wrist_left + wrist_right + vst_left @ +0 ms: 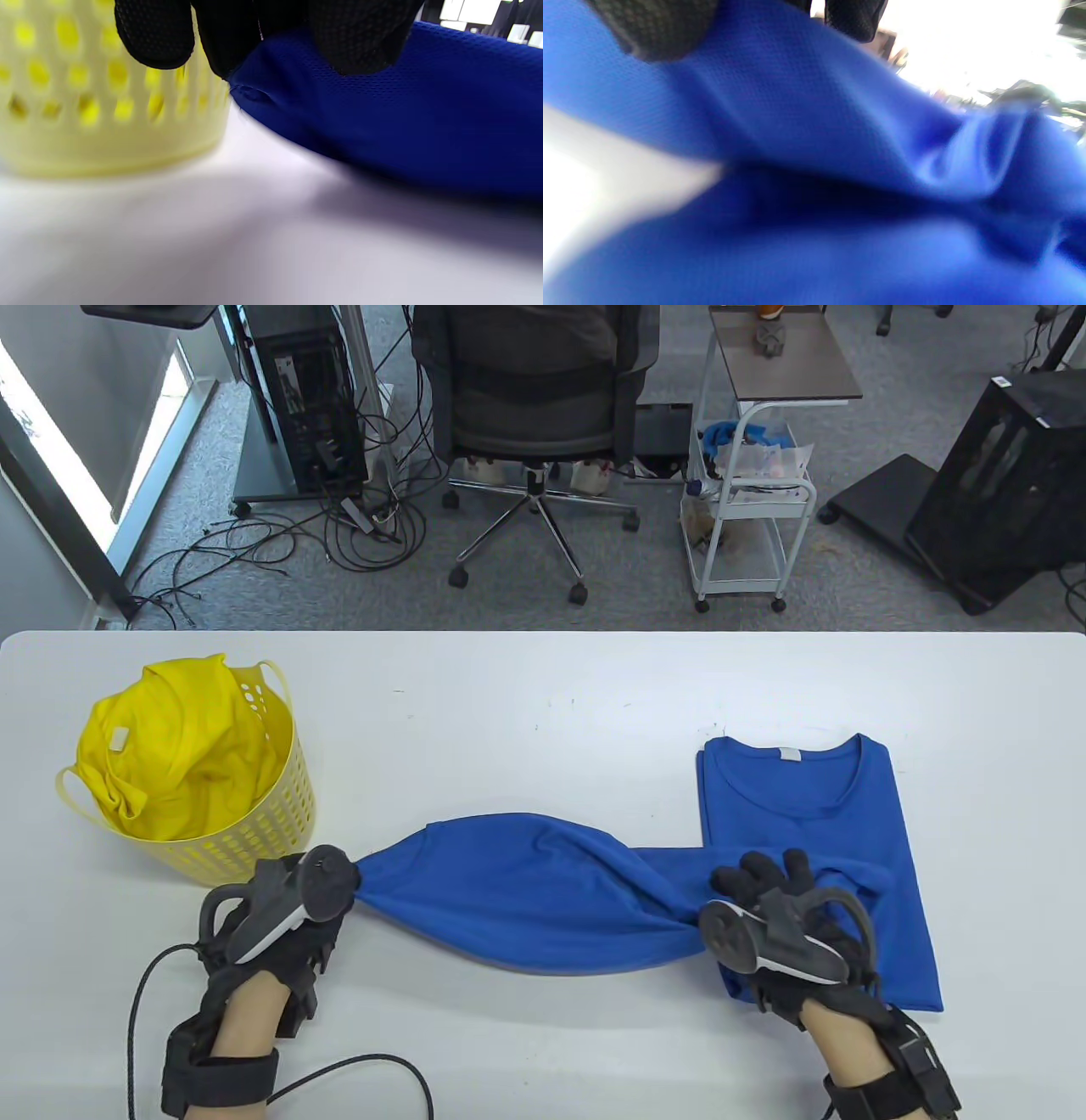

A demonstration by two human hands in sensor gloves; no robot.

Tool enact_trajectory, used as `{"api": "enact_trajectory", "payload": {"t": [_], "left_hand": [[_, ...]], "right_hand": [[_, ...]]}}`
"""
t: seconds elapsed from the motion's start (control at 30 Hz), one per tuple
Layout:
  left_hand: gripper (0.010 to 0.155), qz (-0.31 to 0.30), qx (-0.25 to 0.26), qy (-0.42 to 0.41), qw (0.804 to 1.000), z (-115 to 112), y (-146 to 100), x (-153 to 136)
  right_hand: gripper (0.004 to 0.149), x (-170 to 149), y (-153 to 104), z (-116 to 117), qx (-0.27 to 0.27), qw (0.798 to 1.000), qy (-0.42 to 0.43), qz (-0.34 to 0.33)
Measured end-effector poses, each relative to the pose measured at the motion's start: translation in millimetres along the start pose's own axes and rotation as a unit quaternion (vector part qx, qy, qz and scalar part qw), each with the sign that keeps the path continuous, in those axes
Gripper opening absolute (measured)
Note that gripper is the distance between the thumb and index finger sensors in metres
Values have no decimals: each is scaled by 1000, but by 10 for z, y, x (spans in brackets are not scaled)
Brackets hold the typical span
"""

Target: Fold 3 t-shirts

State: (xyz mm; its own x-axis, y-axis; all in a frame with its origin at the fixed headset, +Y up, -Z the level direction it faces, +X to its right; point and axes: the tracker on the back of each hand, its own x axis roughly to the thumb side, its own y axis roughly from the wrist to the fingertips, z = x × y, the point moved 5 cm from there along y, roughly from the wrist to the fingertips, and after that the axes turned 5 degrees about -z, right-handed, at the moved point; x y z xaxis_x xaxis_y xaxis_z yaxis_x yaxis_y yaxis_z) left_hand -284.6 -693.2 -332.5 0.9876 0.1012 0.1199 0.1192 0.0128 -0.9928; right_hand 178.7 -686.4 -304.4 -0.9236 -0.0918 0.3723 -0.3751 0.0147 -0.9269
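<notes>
A blue t-shirt [534, 891] is stretched across the front middle of the table, bunched and sagging between my hands. My left hand [331, 891] pinches its left end beside the basket; the left wrist view shows fingertips [356, 42] closed on the blue cloth [403, 110]. My right hand [747, 899] grips the right end, over the lower left part of a second blue t-shirt [814, 848], which lies folded flat with its collar away from me. The right wrist view is filled with blurred blue fabric [814, 169]. A yellow t-shirt [178, 746] sits crumpled in a yellow basket [271, 823].
The yellow basket [106, 127] stands at the table's left, close to my left hand. A glove cable [136, 1027] loops over the table at the front left. Beyond the far edge stand an office chair [530, 407] and a white cart [747, 500].
</notes>
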Motion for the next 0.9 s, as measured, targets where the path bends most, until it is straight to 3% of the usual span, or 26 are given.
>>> {"api": "enact_trajectory", "payload": {"t": [0.03,0.1,0.2,0.27,0.4,0.5,0.57,0.7,0.77,0.9], "left_hand": [[44,-4,37,-27,999,146,-44,-2],[44,-3,46,-54,998,221,-52,-5],[44,11,-30,-36,999,-84,101,63],[43,22,-42,23,999,-290,211,114],[43,21,55,80,995,-334,309,191],[50,18,84,83,993,-216,244,246],[48,2,106,76,991,-127,184,294],[41,-36,37,52,997,-162,105,351],[40,-40,1,85,996,-233,87,354],[47,-49,-31,104,993,-417,112,358]], "right_hand": [[41,-137,-58,-168,-39,999,23,26],[41,-368,-102,-284,-92,991,55,79],[41,-480,11,-41,-83,988,72,112],[41,-447,143,208,-60,989,3,135],[41,-399,283,286,-76,980,-54,175],[42,-407,273,263,-89,973,-81,195],[49,-400,245,226,-93,976,-76,184],[50,-309,132,86,-120,980,-41,151],[50,-248,88,67,-116,983,-29,141],[50,-146,57,60,-120,985,-32,122]]}}
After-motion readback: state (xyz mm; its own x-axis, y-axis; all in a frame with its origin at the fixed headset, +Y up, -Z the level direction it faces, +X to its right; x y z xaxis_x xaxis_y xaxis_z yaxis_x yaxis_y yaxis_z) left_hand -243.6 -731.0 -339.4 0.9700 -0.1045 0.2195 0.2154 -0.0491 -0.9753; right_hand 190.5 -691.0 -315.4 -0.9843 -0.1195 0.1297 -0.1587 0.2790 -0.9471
